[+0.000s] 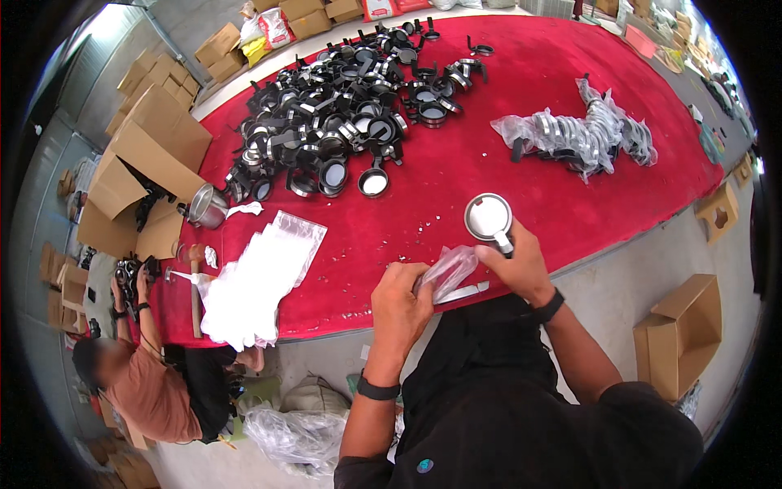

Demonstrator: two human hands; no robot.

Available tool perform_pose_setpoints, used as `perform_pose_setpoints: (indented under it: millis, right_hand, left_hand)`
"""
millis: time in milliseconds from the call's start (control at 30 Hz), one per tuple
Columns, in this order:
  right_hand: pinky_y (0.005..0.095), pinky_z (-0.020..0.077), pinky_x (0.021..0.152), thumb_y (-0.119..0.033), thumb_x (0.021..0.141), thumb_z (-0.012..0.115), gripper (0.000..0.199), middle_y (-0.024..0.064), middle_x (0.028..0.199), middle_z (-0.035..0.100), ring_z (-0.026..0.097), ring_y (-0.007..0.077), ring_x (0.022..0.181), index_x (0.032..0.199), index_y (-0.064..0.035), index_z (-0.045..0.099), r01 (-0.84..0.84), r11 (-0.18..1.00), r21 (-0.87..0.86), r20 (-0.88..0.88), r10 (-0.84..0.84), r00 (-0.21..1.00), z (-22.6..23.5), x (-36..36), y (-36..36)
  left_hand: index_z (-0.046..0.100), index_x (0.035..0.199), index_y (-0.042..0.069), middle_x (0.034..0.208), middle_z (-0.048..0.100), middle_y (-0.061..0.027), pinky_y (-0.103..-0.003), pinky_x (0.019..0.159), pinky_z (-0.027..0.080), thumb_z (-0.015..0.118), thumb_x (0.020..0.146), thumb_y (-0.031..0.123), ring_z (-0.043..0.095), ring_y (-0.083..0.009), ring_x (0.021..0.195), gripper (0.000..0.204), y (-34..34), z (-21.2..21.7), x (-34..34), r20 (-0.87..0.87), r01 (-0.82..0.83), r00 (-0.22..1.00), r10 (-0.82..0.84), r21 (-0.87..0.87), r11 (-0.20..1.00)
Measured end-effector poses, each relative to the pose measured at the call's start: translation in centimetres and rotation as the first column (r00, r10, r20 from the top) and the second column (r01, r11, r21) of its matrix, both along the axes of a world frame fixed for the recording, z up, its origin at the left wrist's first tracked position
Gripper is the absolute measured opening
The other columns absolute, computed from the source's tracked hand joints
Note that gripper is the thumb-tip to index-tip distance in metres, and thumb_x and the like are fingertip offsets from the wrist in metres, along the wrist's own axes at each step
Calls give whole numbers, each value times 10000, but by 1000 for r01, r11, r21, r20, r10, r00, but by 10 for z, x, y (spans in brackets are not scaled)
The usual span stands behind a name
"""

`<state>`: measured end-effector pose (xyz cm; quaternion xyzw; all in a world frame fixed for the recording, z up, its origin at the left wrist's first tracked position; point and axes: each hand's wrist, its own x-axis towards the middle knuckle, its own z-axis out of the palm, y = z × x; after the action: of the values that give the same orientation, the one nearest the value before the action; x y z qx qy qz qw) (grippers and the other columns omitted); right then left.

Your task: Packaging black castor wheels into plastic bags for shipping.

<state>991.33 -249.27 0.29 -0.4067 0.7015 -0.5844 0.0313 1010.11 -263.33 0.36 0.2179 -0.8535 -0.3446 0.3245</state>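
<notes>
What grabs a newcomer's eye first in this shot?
The bright red table dominates, with a big black heap of round lidded parts at its far left. Near the front edge, the right hand holds one round part by its handle while the left hand grips a clear plastic bag.

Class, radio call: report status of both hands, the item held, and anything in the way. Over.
Left hand gripping clear plastic bag. Right hand holding round handled magnifier above red table. Pile of magnifiers lies well beyond; nothing between the hands.

Packing workshop: red table (pixel 521 155) heaped with small pans (pixel 342 114), cardboard boxes (pixel 147 155), plastic bags (pixel 261 277).
</notes>
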Motion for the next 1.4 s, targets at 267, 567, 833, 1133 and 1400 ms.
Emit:
perform_pose_setpoints:
  millis: [267,567,833,1133,1400]
  right_hand:
    - [233,452,623,-549,895,838,1207,47,954,670,601,84,750,1766,-73,153,-632,775,23,726,422,544,8,-11,48]
    - [387,533,1056,-319,964,802,675,160,1347,712,669,219,1245,1517,-11,568,-488,840,235,420,365,831,-3,-6,27]
    - [436,531,1098,-277,961,767,781,220,1370,693,696,301,1260,1600,14,426,-255,964,76,455,194,869,-28,18,19]
    - [550,563,985,-152,940,723,676,348,1169,711,696,516,1183,1515,60,438,-470,776,420,220,415,883,-43,28,0]
    - [387,603,921,-65,955,787,335,86,1125,740,719,160,1067,1245,15,639,-330,944,-15,577,278,768,-40,31,-1]
  left_hand:
    - [796,1112,5,868,690,-127,-346,689,535,735,910,-15,676,-235,741,211,11,7,-11,-20,19,1000,-16,146,989]
    - [777,1274,100,925,650,-120,-428,717,554,745,971,57,689,-323,829,307,10,13,-7,103,262,960,-261,3,965]
    - [747,1312,116,895,587,-105,-473,729,530,756,927,79,652,-328,848,387,7,3,-10,216,150,972,-89,-287,946]
    - [765,1289,120,945,661,-110,-444,749,544,753,971,84,663,-331,860,320,13,16,-23,113,295,954,-277,-201,934]
    - [770,1314,110,1025,685,-124,-432,844,550,734,979,56,662,-335,953,341,15,6,-13,58,206,978,-201,-105,973]
